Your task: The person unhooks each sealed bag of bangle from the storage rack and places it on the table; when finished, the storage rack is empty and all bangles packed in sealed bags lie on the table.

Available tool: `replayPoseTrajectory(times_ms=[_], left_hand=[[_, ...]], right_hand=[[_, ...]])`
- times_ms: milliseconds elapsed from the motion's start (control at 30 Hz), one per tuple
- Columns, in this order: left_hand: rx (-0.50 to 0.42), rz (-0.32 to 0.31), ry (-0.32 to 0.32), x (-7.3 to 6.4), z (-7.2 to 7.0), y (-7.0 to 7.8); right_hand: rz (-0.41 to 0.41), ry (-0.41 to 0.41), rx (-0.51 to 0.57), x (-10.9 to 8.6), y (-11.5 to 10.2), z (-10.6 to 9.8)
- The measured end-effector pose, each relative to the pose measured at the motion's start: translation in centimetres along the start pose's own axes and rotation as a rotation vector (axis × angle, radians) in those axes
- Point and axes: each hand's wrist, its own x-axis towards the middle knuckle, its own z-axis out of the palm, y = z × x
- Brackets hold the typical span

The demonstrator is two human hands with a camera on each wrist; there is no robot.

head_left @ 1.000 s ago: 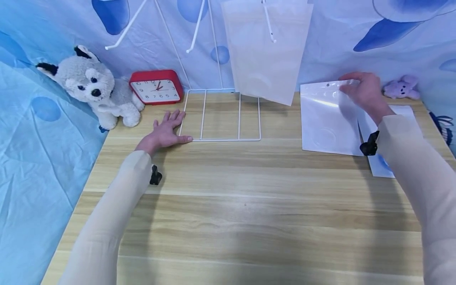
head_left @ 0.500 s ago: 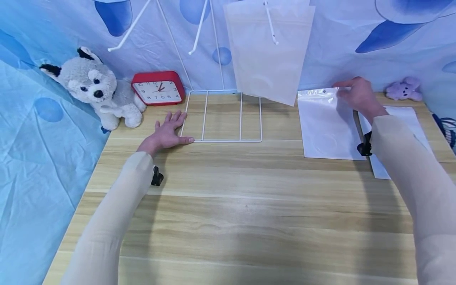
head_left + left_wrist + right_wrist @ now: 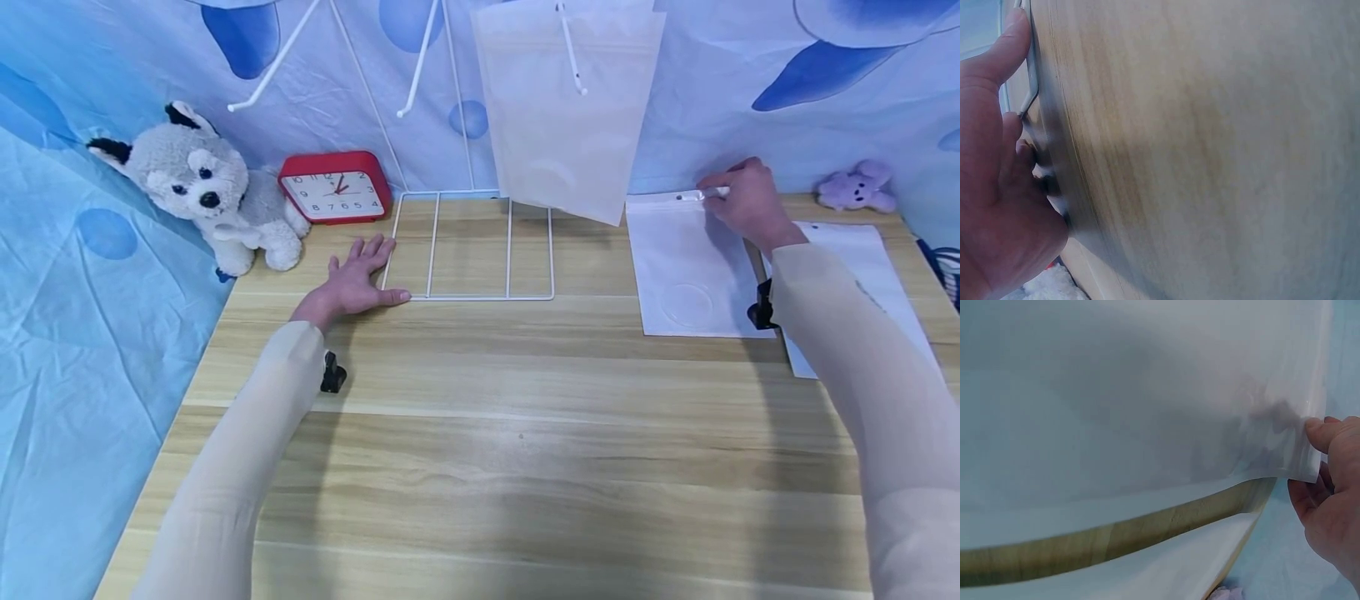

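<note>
In the head view my left hand (image 3: 351,279) rests with spread fingers on the left side of the white wire rack's base (image 3: 480,297). The left wrist view shows its thumb (image 3: 1010,47) along the wire. My right hand (image 3: 746,204) pinches the top right corner of a flat white plastic bag (image 3: 675,267), which has a small hole near its top edge. In the right wrist view the thumb (image 3: 1322,434) lies on one face of that bag, with fingers behind it. A second white bag (image 3: 862,267) lies on the table to the right, partly under my right forearm.
A pale bag (image 3: 566,117) hangs from one of the rack's prongs (image 3: 416,62). Behind my left hand stand a red clock (image 3: 336,187) and a plush husky (image 3: 198,187). A small purple plush (image 3: 857,187) sits at the back right, before the blue cloth backdrop (image 3: 697,100).
My right hand has shifted slightly left, still pinching the bag's corner, and the glare on the bag has faded. More of the second bag shows beside my forearm. The left hand stays put.
</note>
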Motion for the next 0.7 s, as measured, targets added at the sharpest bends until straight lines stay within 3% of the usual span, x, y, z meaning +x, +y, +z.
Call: replayPoseTrajectory(times_ms=[433,533,700], left_hand=[[0.002,0.013,0.003,0.2,0.3,-0.1],[0.006,0.015,0.005,0.2,0.3,-0.2],[0.004,0.012,0.005,0.0,0.1,-0.2]], right_hand=[[-0.111,0.016,-0.125,-0.8,-0.2,0.1],[-0.232,0.071,-0.132,-1.5,-1.1,0.0],[-0.479,0.198,-0.039,-3.6,-3.8,-0.1]])
